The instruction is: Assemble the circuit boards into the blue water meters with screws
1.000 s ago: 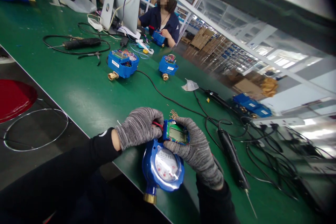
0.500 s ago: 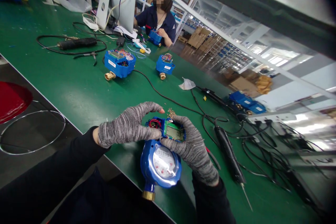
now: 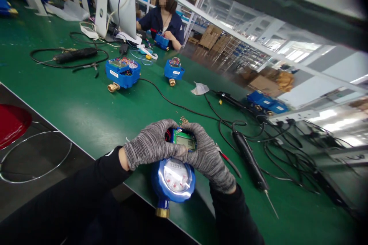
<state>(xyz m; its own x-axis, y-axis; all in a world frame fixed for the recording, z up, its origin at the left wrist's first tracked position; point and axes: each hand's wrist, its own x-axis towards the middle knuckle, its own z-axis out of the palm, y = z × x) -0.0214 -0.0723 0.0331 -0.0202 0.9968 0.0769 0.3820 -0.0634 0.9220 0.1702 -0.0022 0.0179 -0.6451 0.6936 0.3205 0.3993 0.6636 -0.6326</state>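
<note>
A blue water meter (image 3: 173, 178) with a round clear dial and a brass pipe end sits at the table's front edge. At its far side is a green circuit board (image 3: 184, 140) with an LCD screen, set in a blue housing. My left hand (image 3: 156, 141), in a grey knitted glove, grips the left side of that housing. Red wires show beside its fingers. My right hand (image 3: 205, 153), gloved alike, is wrapped round the board's right side. Both thumbs meet at the board's near edge. The fingertips on the far side are partly hidden.
Small screws (image 3: 183, 121) lie just beyond the meter. To the right are red-handled pliers (image 3: 230, 162), a black electric screwdriver (image 3: 249, 160) and tangled cables. Further back stand open blue meters (image 3: 123, 76), a monitor (image 3: 115, 4) and a seated co-worker (image 3: 163, 26).
My left hand has moved right and closed round the housing, its thumb now against my right thumb. Digits now show on the LCD. The whole view has shifted slightly.
</note>
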